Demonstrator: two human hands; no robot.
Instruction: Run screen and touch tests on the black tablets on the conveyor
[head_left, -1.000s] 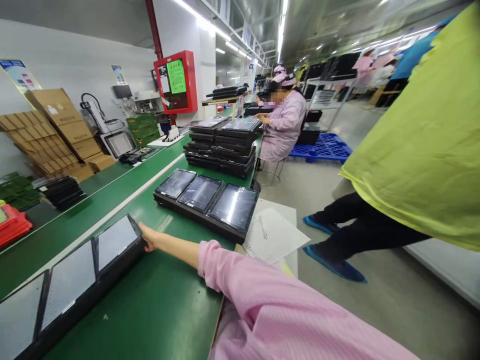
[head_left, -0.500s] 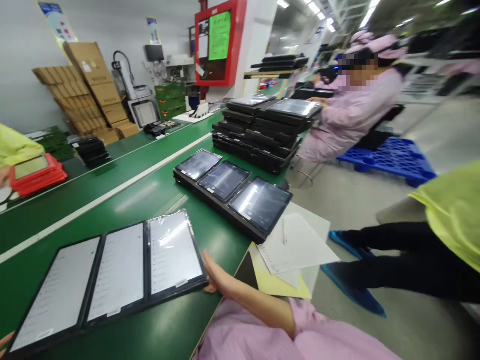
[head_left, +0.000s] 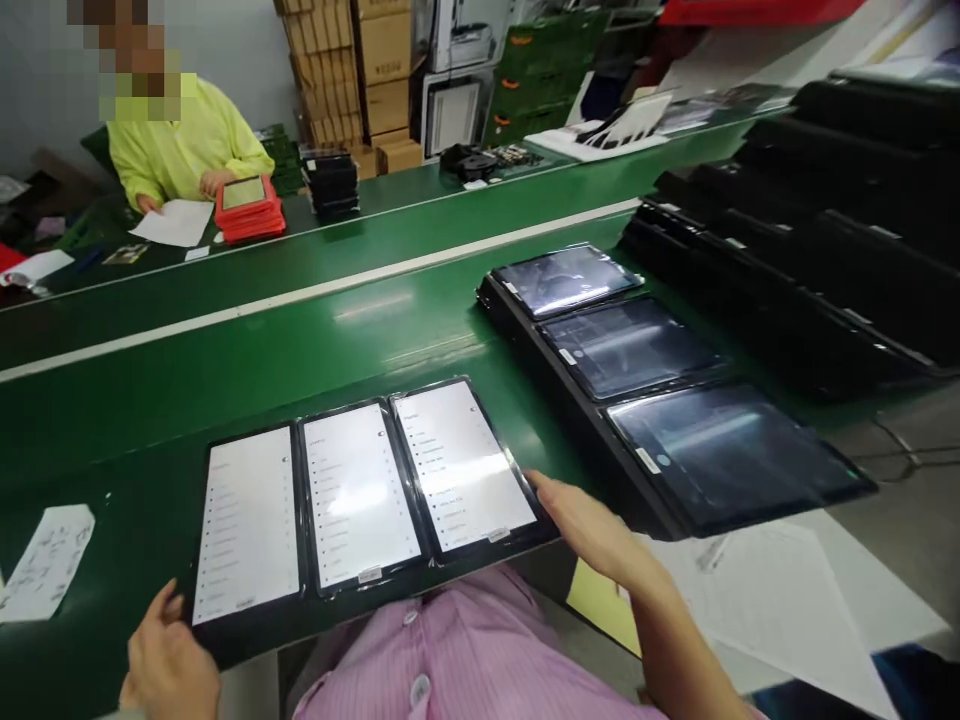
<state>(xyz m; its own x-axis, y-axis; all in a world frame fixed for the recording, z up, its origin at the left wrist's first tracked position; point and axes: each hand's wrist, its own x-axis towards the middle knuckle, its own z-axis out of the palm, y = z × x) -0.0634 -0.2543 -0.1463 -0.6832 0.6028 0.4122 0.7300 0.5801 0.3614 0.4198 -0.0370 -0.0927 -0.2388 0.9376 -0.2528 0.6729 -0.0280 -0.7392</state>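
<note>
Three tablets with lit white list screens lie side by side on a black tray [head_left: 232,638] at the near edge of the green bench: a left tablet [head_left: 244,525], a middle tablet [head_left: 361,495] and a right tablet [head_left: 466,465]. My left hand [head_left: 171,655] is closed at the tray's left end, its fingers curled by the lower corner. At the opposite end my right hand [head_left: 589,520] grips the edge beside the right tablet, some fingers hidden. Just right of it is another black tray [head_left: 562,420] with three dark-screened tablets.
Stacked black trays [head_left: 840,250] rise at the right. Loose papers [head_left: 765,580] and a yellow sheet [head_left: 607,605] lie near my right forearm. A handwritten paper slip [head_left: 49,560] is at the left. Across the bench sits a person in yellow [head_left: 195,130] beside red-cased tablets [head_left: 251,220].
My view has turned left and down, bringing the seated person in yellow and my left hand into fuller view. Both hands stay at the ends of the tray.
</note>
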